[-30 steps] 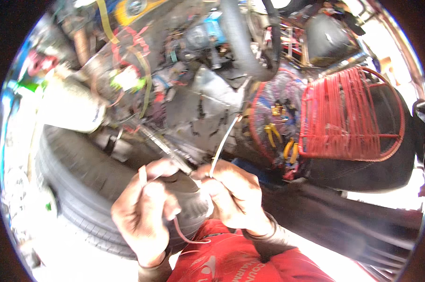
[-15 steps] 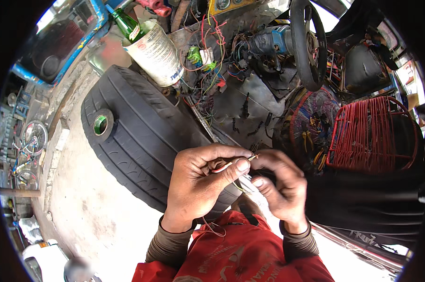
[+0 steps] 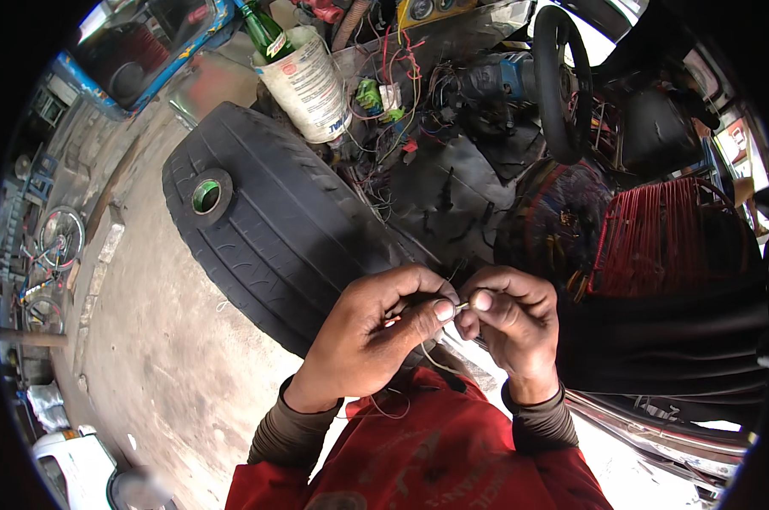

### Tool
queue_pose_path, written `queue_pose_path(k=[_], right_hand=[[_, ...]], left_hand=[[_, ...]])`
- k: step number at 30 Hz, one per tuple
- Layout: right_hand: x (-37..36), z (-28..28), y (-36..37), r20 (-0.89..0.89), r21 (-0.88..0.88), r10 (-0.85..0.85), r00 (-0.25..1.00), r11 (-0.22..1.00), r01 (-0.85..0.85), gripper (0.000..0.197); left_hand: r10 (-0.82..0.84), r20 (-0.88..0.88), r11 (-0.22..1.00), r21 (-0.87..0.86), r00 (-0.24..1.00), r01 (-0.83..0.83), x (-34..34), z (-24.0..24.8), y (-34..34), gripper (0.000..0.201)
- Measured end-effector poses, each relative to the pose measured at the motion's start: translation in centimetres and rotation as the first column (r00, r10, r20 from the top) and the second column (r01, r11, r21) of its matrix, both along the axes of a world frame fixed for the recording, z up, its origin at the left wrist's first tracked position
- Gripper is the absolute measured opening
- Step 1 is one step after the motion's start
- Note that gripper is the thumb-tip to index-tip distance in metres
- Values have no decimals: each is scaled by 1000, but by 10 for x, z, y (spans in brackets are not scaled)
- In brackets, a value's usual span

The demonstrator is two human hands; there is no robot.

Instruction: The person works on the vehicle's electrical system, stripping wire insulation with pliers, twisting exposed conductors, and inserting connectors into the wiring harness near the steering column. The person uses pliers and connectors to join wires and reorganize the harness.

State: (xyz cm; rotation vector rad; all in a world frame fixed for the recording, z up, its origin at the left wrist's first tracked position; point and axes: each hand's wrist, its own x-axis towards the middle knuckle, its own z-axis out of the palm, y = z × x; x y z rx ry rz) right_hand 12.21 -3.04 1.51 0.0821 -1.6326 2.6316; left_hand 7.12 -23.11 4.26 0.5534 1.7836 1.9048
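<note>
Left hand [image 3: 371, 331] and right hand [image 3: 513, 321] — each grip pinching thin wire [image 3: 462, 307], four o'clock from view centre. Grooved rubber tyre [image 3: 286, 229] toward ten o'clock — ring-shaped tape roll [image 3: 224, 204] on its tread.

1 L hand [image 3: 380, 336] & 1 R hand [image 3: 516, 319] are showing, tot. 2, w/ 2 dk cuffs [image 3: 295, 429]; min. 1 wire [image 3: 462, 307] is running betw. them & 1 pale strand [image 3: 431, 359] is hanging below, exact no. unclear; 1 tyre [image 3: 274, 225] is bearing 1 tape roll [image 3: 225, 198]; 1 wht tub [image 3: 303, 92] is holding 1 grn bottle [image 3: 263, 32]; 1 blk steering wheel [image 3: 547, 102] & 1 red corded seat frame [image 3: 656, 238] are sitting R; 2 bike wheels [image 3: 61, 238] are standing far L, 1 wht vehicle [image 3: 74, 463] is peeking in btm L; wire tangle [image 3: 414, 61] nr the tub is defying any count
</note>
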Motion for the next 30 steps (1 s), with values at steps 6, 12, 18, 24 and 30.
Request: queue_pose_path(k=[6, 12, 18, 24, 30], right_hand=[[-1, 5, 5, -118, 340, -200, 973, 912, 229, 20], [-4, 8, 2, -643, 729, 146, 752, 417, 542, 25], [-3, 7, 5, -432, 690, 72, 899, 668, 278, 15], [-3, -2, 10, -267, 535, 54, 962, 839, 102, 15], [-10, -8, 19, -243, 532, 120, 963, 846, 28, 14]], left_hand=[[3, 319, 998, 54, 948, -21, -7, 3, -12, 17], [-29, 212, 999, -10, 977, 31, -7, 1, -7, 16], [-49, -67, 996, -78, 997, 44, -3, -3, -8, 13], [-65, -71, 991, -118, 995, 57, -1, -5, -10, 15], [-98, 171, 987, -110, 980, 118, -6, -7, -11, 18]])
